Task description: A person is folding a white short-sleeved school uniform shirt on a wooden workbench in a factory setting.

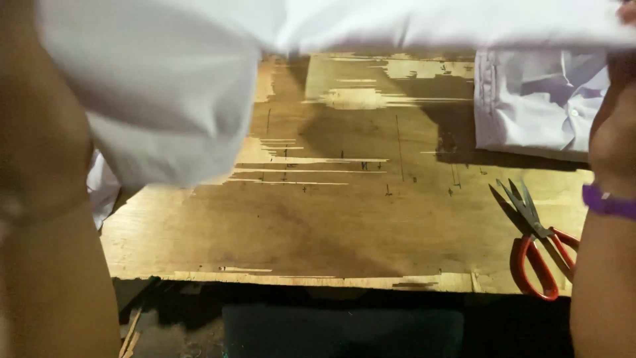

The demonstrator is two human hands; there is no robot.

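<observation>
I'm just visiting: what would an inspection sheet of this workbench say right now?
Surface: worn plywood board, top layer peeled in pale streaks, pencil marks on it.
Job's things: white cloth lifted above the board, stretched across the top of the view.
Clutter: red-handled scissors lying open near the right edge; folded white shirt at the back right.
Hands: both mostly out of view; only the forearms show at the sides, with a purple band on the right wrist. The grip on the cloth cannot be told.
Cables: nothing seen.
Surroundings: dark floor below the board's front edge, wood slivers at lower left.
</observation>
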